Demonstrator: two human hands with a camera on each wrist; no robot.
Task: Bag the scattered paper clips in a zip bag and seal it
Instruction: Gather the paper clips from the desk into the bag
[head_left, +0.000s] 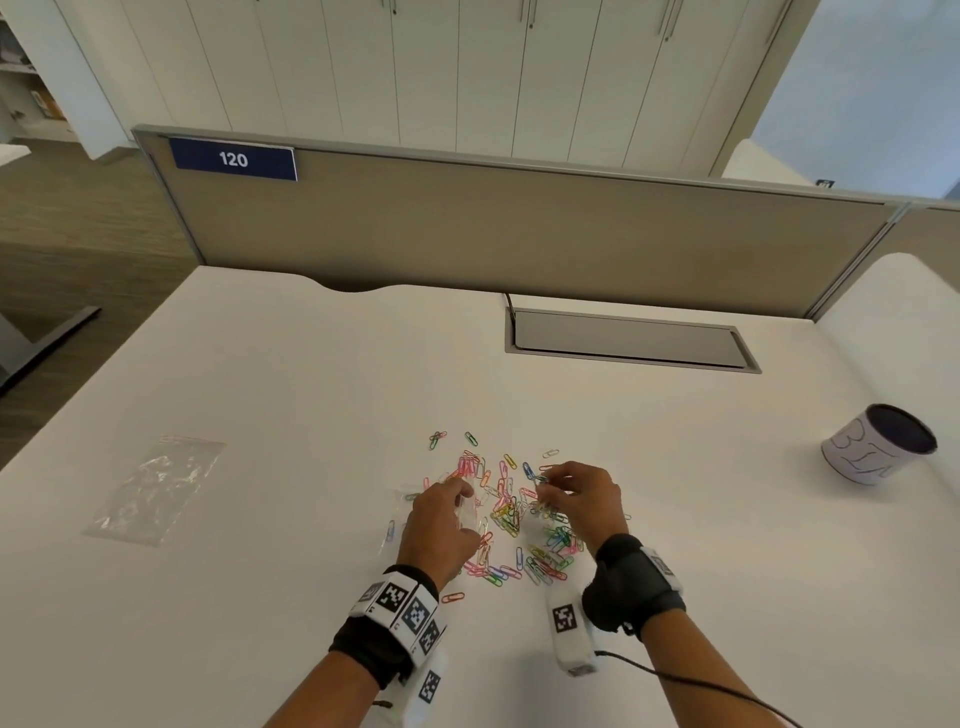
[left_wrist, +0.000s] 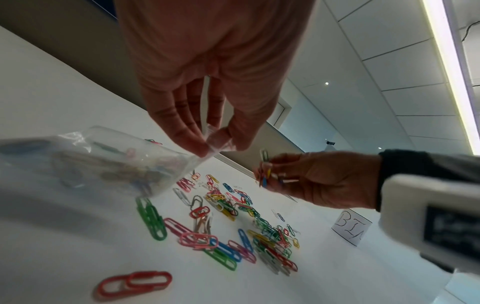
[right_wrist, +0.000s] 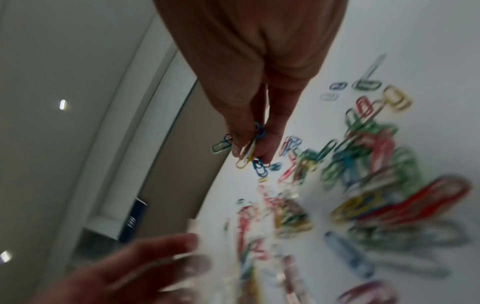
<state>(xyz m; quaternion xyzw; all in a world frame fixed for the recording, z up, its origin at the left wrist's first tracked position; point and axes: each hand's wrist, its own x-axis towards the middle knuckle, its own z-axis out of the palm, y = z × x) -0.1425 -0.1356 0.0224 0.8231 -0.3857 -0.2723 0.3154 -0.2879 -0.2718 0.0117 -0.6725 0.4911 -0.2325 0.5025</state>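
Paper clips (head_left: 511, 512) strewn on white desk (head_left: 260, 389); left hand (head_left: 441, 519) pinches zip bag (left_wrist: 103, 162), right hand (head_left: 579, 496) pinches clips.

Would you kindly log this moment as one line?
left hand: pinches zip bag mouth | right hand: holds paper clips | many clips on desk

- An office: a white desk (head_left: 260, 364) backed by a beige fabric partition (head_left: 519, 228).
- A blue sign (head_left: 234, 159) reading 120 sits on the partition's upper left corner.
- Behind the partition stand tall pale cabinets (head_left: 467, 67).
- A grey cable hatch (head_left: 628, 340) is set into the desk just before the partition.
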